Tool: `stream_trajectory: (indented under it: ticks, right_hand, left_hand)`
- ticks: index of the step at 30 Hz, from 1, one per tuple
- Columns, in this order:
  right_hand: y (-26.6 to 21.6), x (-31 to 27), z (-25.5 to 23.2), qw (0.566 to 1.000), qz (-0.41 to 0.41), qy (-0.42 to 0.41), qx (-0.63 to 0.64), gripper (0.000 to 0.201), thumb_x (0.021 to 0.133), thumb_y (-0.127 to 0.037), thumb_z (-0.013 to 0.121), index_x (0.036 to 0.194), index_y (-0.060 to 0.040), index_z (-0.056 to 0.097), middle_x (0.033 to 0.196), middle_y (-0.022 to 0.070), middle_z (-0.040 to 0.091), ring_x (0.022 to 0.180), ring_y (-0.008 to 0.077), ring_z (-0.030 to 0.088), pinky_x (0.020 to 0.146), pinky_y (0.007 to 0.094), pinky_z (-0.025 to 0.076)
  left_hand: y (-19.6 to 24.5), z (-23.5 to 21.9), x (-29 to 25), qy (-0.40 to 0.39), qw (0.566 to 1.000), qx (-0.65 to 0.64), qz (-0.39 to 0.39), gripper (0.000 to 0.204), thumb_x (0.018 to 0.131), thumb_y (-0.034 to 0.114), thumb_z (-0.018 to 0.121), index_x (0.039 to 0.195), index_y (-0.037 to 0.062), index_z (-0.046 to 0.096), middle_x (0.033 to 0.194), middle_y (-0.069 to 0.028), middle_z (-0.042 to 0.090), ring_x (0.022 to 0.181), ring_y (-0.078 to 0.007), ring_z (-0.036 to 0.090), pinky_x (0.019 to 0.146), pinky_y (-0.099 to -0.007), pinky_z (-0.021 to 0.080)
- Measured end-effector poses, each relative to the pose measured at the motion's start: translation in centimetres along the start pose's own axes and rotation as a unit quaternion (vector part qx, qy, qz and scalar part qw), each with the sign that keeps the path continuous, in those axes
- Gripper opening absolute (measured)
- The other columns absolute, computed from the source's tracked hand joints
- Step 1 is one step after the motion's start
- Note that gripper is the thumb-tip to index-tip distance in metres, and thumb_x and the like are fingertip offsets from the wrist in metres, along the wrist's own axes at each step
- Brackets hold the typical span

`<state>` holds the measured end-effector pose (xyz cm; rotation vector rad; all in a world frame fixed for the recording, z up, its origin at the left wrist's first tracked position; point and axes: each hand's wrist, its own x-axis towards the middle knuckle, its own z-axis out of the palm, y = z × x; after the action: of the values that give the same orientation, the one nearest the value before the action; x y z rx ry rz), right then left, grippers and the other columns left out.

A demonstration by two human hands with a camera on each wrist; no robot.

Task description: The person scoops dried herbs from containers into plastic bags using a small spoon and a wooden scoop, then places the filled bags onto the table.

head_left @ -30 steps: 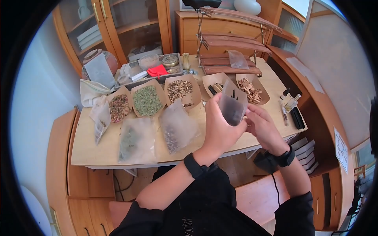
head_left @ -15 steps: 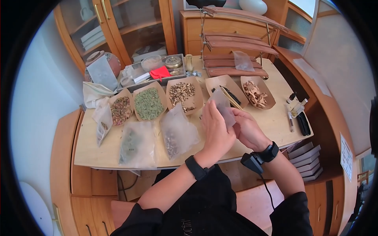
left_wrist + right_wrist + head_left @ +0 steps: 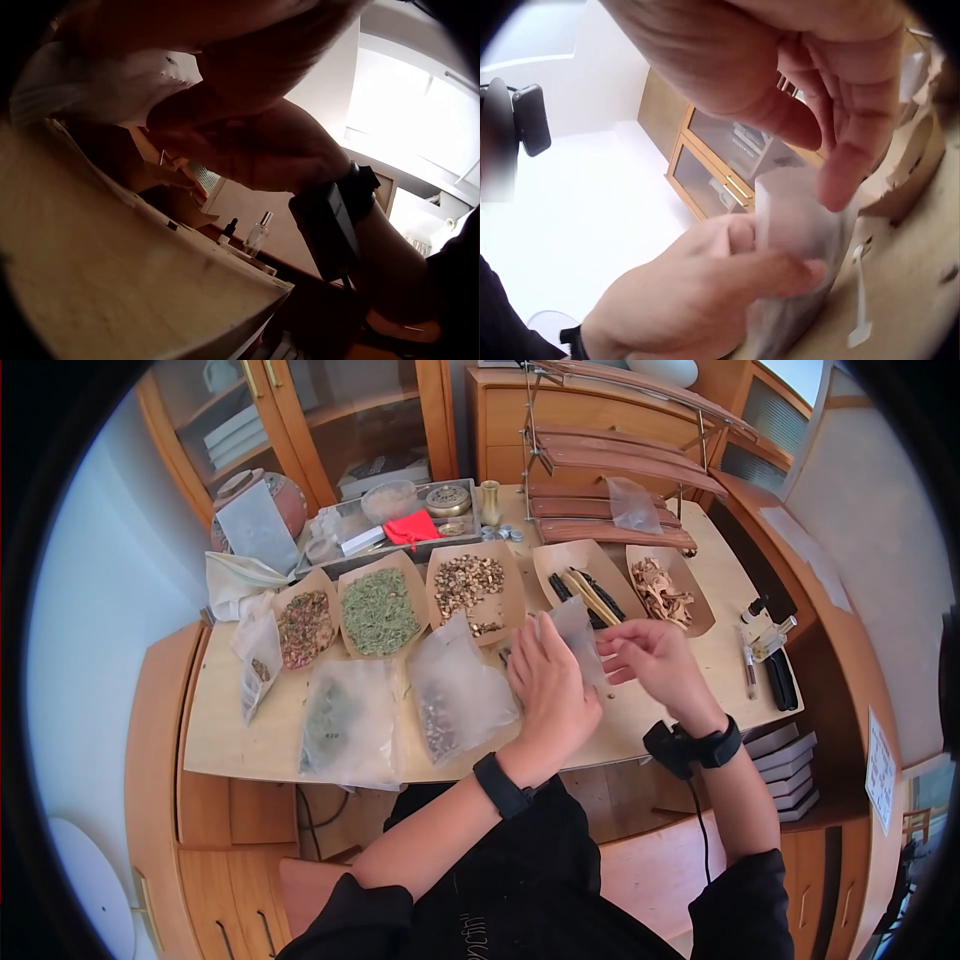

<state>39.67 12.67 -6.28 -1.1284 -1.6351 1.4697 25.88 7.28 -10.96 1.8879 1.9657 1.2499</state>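
My left hand (image 3: pixel 555 690) holds a translucent bag (image 3: pixel 576 632) over the table, its thumb laid across the bag's side in the right wrist view. Something dark shows faintly through the lower part of the bag (image 3: pixel 791 217). Just right of it is my right hand (image 3: pixel 655 665), its fingers bent loosely. In the right wrist view, the thumb and index finger (image 3: pixel 840 180) stand apart, the index fingertip overlapping the bag's upper edge. Behind the hands sits a paper tray (image 3: pixel 560 560) with dark sticks and pale strips. A small white spoon (image 3: pixel 861 292) lies on the table beneath.
More paper trays hold wood shavings (image 3: pixel 660 592), brown pieces (image 3: pixel 468 588), green dried herb (image 3: pixel 380 612) and reddish dried bits (image 3: pixel 305 632). Filled translucent bags (image 3: pixel 350 725) lie at the front left. Small bottles (image 3: pixel 775 638) stand at right; a slatted wooden rack (image 3: pixel 620 460) stands behind.
The bag, earlier raised between both hands with dark contents showing, has come lower and turned. My right hand has let go of its edge and drawn off to the right.
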Motion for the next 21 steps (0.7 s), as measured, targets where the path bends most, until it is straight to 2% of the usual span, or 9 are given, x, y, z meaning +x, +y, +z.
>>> stream_trajectory:
  ticks: [3, 4, 6, 10, 12, 17, 19, 20, 21]
  right_hand:
    - [-0.4, 0.9, -1.5, 0.970, -0.067, 0.146, -0.183, 0.012, 0.084, -0.004, 0.062, 0.091, 0.0050, 0.065, 0.072, 0.0075, 0.067, 0.064, 0.0162, 0.065, 0.059, 0.0259, 0.052]
    - [0.0, 1.3, -1.8, 0.970, -0.068, 0.146, -0.184, 0.012, 0.084, -0.004, 0.062, 0.091, 0.0050, 0.065, 0.072, 0.0075, 0.067, 0.064, 0.0162, 0.065, 0.059, 0.0259, 0.052]
    - [0.4, 2.0, -2.3, 0.891, -0.185, 0.192, -0.366, 0.016, 0.076, -0.007, 0.068, 0.084, 0.0064, 0.065, 0.072, 0.0155, 0.067, 0.061, 0.0269, 0.066, 0.059, 0.0349, 0.052]
    - [1.2, 3.0, -2.1, 0.875, -0.198, 0.189, -0.399, 0.017, 0.073, -0.010, 0.070, 0.077, 0.0058, 0.066, 0.069, 0.0200, 0.065, 0.061, 0.0337, 0.065, 0.060, 0.0388, 0.052]
    - [1.1, 3.3, -1.8, 0.875, -0.132, 0.154, -0.440, 0.017, 0.072, -0.011, 0.070, 0.070, 0.0051, 0.066, 0.063, 0.0208, 0.062, 0.062, 0.0343, 0.064, 0.061, 0.0380, 0.052]
    - [1.5, 2.7, -1.9, 0.875, -0.143, 0.167, -0.432, 0.019, 0.071, -0.012, 0.070, 0.067, 0.0054, 0.064, 0.061, 0.0212, 0.060, 0.062, 0.0348, 0.064, 0.061, 0.0384, 0.051]
    - [0.8, 1.3, -2.3, 0.871, -0.154, 0.184, -0.429, 0.019, 0.071, -0.012, 0.070, 0.068, 0.0055, 0.064, 0.062, 0.0206, 0.061, 0.062, 0.0342, 0.064, 0.061, 0.0384, 0.051]
    - [-0.1, -0.6, -2.5, 0.871, -0.168, 0.204, -0.415, 0.018, 0.072, -0.012, 0.069, 0.069, 0.0054, 0.064, 0.062, 0.0198, 0.061, 0.061, 0.0335, 0.064, 0.060, 0.0378, 0.051]
    - [-1.1, -2.6, -2.7, 0.869, -0.181, 0.223, -0.402, 0.018, 0.072, -0.011, 0.069, 0.069, 0.0052, 0.064, 0.062, 0.0190, 0.062, 0.061, 0.0328, 0.065, 0.060, 0.0372, 0.051]
  left_hand:
    - [0.3, -0.2, -0.2, -0.030, 0.999, 0.022, -0.006, 0.082, 0.070, 0.002, 0.062, 0.138, -0.0115, 0.017, 0.138, -0.0299, 0.027, 0.130, -0.0488, 0.026, 0.108, -0.0546, 0.021]
    - [0.5, -0.3, -0.2, -0.048, 0.998, 0.031, -0.009, 0.083, 0.070, 0.002, 0.062, 0.138, -0.0115, 0.016, 0.139, -0.0306, 0.026, 0.131, -0.0502, 0.024, 0.109, -0.0564, 0.019]
    - [0.8, -0.4, -0.5, -0.059, 0.998, 0.030, -0.013, 0.085, 0.070, 0.002, 0.063, 0.139, -0.0117, 0.015, 0.140, -0.0317, 0.023, 0.133, -0.0514, 0.020, 0.109, -0.0582, 0.017]
    - [1.1, -0.7, -0.9, -0.088, 0.995, 0.035, -0.011, 0.087, 0.072, 0.004, 0.064, 0.140, -0.0122, 0.013, 0.143, -0.0340, 0.018, 0.137, -0.0532, 0.010, 0.110, -0.0622, 0.011]
    - [1.5, -1.2, -1.5, -0.083, 0.996, 0.024, 0.003, 0.086, 0.073, 0.005, 0.064, 0.140, -0.0126, 0.014, 0.143, -0.0346, 0.018, 0.137, -0.0531, 0.011, 0.110, -0.0624, 0.011]
    - [4.2, -4.3, -3.9, -0.081, 0.993, -0.045, 0.076, 0.084, 0.074, 0.004, 0.065, 0.140, -0.0115, 0.016, 0.143, -0.0332, 0.018, 0.137, -0.0506, 0.013, 0.111, -0.0583, 0.013]
    - [4.7, -5.4, -4.5, -0.062, 0.973, -0.161, 0.153, 0.070, 0.076, 0.002, 0.065, 0.137, -0.0058, 0.032, 0.136, -0.0276, 0.035, 0.131, -0.0411, 0.035, 0.106, -0.0489, 0.032]
    - [4.7, -6.0, -4.6, -0.062, 0.972, -0.165, 0.153, 0.070, 0.076, 0.002, 0.065, 0.137, -0.0058, 0.032, 0.136, -0.0276, 0.035, 0.131, -0.0411, 0.035, 0.106, -0.0489, 0.032]
    - [4.4, -6.8, -4.7, -0.088, 0.964, -0.213, 0.130, 0.059, 0.076, 0.001, 0.065, 0.129, -0.0032, 0.041, 0.125, -0.0232, 0.045, 0.119, -0.0351, 0.047, 0.097, -0.0429, 0.041]
